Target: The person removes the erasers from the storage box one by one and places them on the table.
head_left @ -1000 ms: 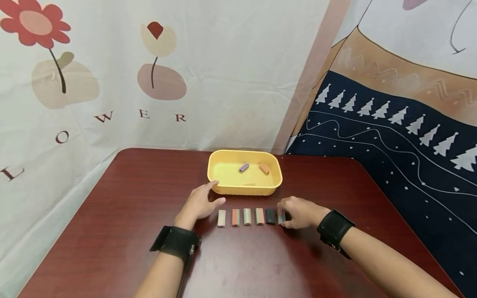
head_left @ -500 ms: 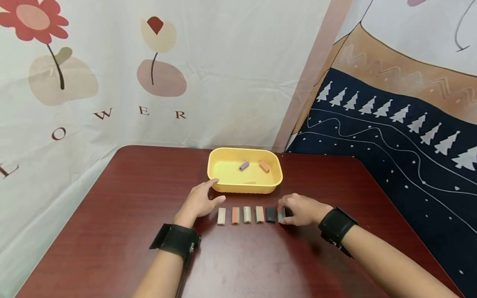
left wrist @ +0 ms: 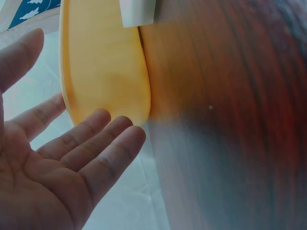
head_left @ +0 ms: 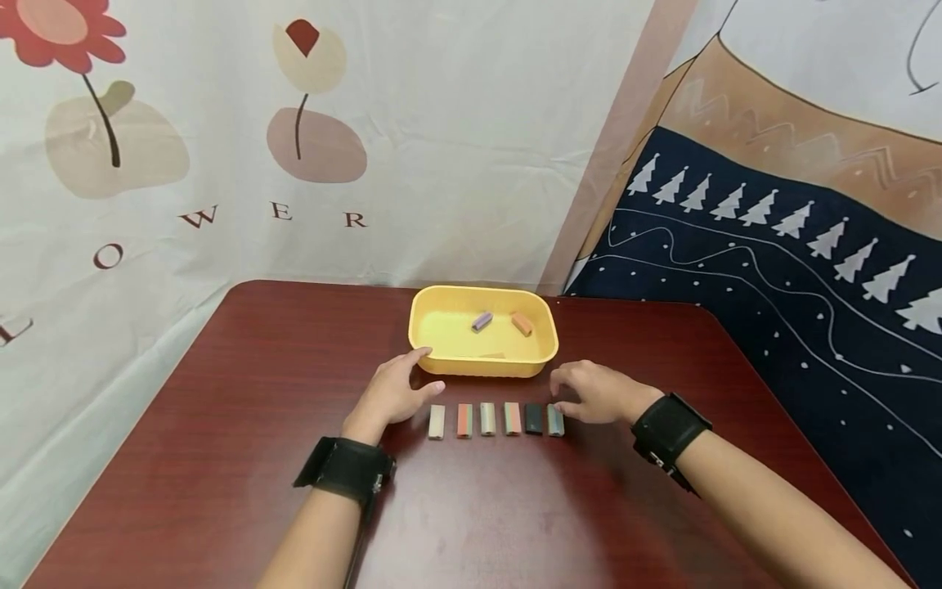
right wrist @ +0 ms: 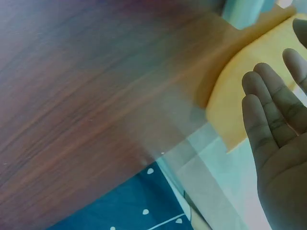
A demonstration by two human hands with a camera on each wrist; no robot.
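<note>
Several small bars lie in a row on the table: a whitish one [head_left: 437, 423], an orange-and-green one [head_left: 464, 421], a cream one [head_left: 487, 419], a pink-and-green one [head_left: 512, 419], a black one [head_left: 533, 419] and a grey-green one [head_left: 555, 420] at the right end. My right hand [head_left: 599, 393] is just right of the grey-green bar, fingers loosely bent and holding nothing; the thumb is near the bar's top right corner. With fingers spread, my left hand [head_left: 390, 393] has its index fingertip at the front left corner of the yellow basin [head_left: 478, 367].
Inside the basin lie a purple bar [head_left: 482, 321] and an orange bar [head_left: 522, 324]. The dark red table [head_left: 221, 458] ends at the back against a printed cloth [head_left: 471, 147]. Dark tree-patterned fabric [head_left: 736, 237] hangs at the right. Black bands [head_left: 346, 473] circle both wrists.
My right hand has let go of the grey-green bar and drawn slightly away, up and to the right. The left hand stays by the basin. The head view has tilted down a little.
</note>
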